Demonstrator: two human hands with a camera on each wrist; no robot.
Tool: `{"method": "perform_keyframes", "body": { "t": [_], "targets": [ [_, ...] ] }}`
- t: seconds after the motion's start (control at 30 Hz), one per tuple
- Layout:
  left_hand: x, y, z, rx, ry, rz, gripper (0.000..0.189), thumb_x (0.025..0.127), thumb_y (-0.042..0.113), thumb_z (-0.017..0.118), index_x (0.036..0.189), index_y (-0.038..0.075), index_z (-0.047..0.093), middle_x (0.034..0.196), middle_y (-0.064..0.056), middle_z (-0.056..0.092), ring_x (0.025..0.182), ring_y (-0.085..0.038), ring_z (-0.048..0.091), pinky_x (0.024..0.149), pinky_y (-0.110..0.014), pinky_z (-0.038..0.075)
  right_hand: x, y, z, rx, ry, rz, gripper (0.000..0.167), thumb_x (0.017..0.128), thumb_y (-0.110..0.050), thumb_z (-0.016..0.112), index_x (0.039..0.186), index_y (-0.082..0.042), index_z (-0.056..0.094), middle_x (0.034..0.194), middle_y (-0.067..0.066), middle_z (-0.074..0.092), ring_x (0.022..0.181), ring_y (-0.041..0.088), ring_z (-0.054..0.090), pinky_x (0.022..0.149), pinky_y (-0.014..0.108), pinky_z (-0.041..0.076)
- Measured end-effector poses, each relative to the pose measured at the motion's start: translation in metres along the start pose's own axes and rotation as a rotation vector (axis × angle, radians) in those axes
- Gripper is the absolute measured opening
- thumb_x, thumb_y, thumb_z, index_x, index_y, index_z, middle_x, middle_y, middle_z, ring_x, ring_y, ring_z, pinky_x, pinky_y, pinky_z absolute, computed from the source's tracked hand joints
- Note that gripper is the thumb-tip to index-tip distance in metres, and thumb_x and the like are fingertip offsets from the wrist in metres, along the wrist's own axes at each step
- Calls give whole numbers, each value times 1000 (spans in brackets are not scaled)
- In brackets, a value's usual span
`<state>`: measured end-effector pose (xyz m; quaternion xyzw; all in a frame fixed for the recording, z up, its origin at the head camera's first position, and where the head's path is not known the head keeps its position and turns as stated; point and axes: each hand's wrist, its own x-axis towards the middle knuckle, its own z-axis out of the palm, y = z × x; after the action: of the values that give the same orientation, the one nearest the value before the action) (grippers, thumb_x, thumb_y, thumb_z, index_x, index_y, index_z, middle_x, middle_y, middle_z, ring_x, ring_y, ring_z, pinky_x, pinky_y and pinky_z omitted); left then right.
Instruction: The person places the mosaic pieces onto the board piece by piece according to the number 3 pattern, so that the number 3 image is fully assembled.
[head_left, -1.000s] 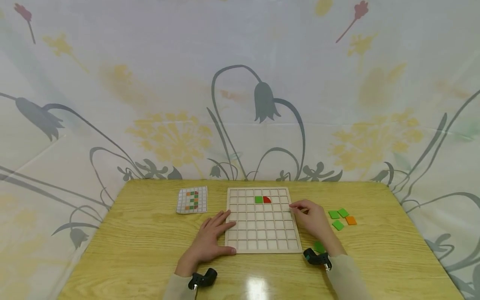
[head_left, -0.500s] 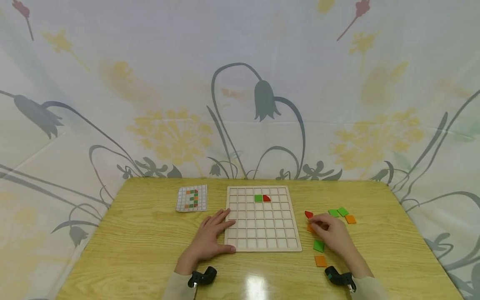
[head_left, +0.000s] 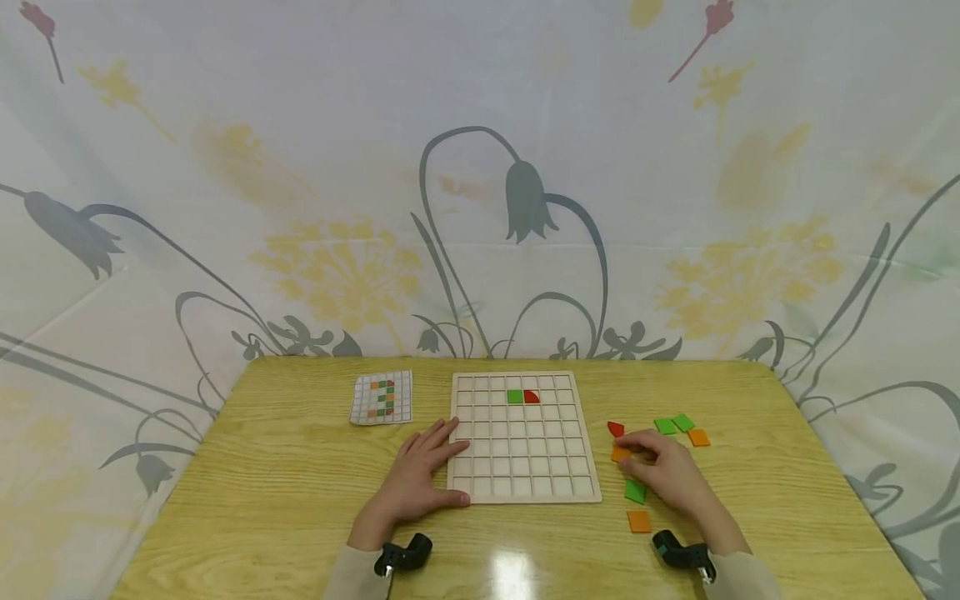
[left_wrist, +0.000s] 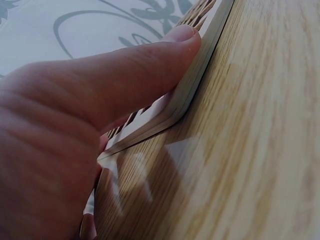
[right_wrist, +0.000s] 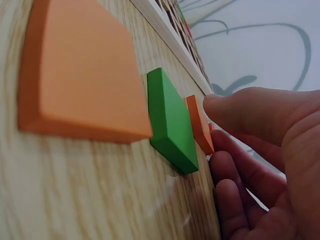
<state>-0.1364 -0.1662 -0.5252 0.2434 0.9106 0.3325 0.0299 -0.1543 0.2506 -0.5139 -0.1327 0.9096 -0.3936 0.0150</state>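
A pale wooden grid board (head_left: 517, 450) lies on the table with a green square tile (head_left: 515, 397) and a red quarter-round tile (head_left: 531, 397) set side by side in its upper cells. My left hand (head_left: 420, 483) rests with spread fingers on the board's left edge; in the left wrist view its thumb (left_wrist: 150, 65) lies over the corner. To the right of the board, my right hand (head_left: 667, 469) pinches an orange square tile (right_wrist: 200, 125) between thumb and index finger, low at the table. A red tile (head_left: 616, 429) lies just beyond the fingertips.
Near the right hand lie a green tile (head_left: 635, 491) and an orange tile (head_left: 639, 522). Farther right are two green tiles (head_left: 665, 426) and another orange tile (head_left: 698, 437). A paper pattern card (head_left: 382, 397) lies left of the board. A floral cloth (head_left: 480, 183) hangs behind the table.
My right hand has moved from the board's right edge, right and nearer, to the orange tile; a red tile now shows beside it. The left hand has stayed on the board.
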Motion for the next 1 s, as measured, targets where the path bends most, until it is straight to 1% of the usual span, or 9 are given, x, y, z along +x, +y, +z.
{"method": "perform_keyframes", "body": {
  "t": [0.2, 0.4, 0.53, 0.67, 0.83, 1.0],
  "targets": [
    [0, 0, 1, -11, -12, 2, 77, 78, 50, 79, 143, 15, 57, 162, -7, 28, 150, -30, 17, 115, -61, 11, -1, 3, 0, 8, -3, 46, 28, 88, -17, 77, 116, -13, 73, 115, 3, 68, 103, 25, 64, 84, 32, 53],
    [0, -1, 1, -13, -7, 10, 77, 78, 51, 79, 142, 15, 57, 162, -8, 29, 150, -31, 17, 115, -62, 12, -2, 0, 0, 6, 4, 48, 29, 87, -13, 78, 115, -11, 73, 114, 4, 68, 102, 26, 63, 83, 34, 53],
    [0, 0, 1, -5, -8, 3, 77, 78, 51, 79, 142, 16, 57, 162, -6, 29, 150, -29, 17, 115, -62, 12, -2, -3, 0, -8, 8, 57, 28, 86, -11, 78, 114, -11, 74, 113, 4, 68, 102, 26, 63, 83, 34, 52],
    [1, 1, -1, -6, -6, -1, 76, 78, 50, 79, 142, 16, 57, 162, -6, 29, 150, -29, 17, 115, -61, 12, 0, -7, 1, -20, 22, 59, 28, 84, -8, 78, 112, -9, 74, 109, 4, 68, 99, 24, 62, 82, 34, 52],
    [0, 2, -2, -15, -2, 2, 77, 77, 49, 80, 142, 15, 57, 162, -7, 29, 150, -30, 18, 115, -62, 11, 2, -8, 3, -30, 27, 73, 31, 83, -7, 78, 113, -8, 73, 104, 1, 67, 92, 19, 60, 78, 31, 50],
    [0, 2, -3, -17, -7, 2, 77, 77, 49, 80, 143, 14, 57, 162, -8, 29, 150, -30, 17, 115, -62, 12, 3, -7, 5, -42, 26, 78, 34, 81, -5, 77, 115, -7, 73, 102, 0, 66, 91, 17, 59, 77, 31, 49]
  ]
}}
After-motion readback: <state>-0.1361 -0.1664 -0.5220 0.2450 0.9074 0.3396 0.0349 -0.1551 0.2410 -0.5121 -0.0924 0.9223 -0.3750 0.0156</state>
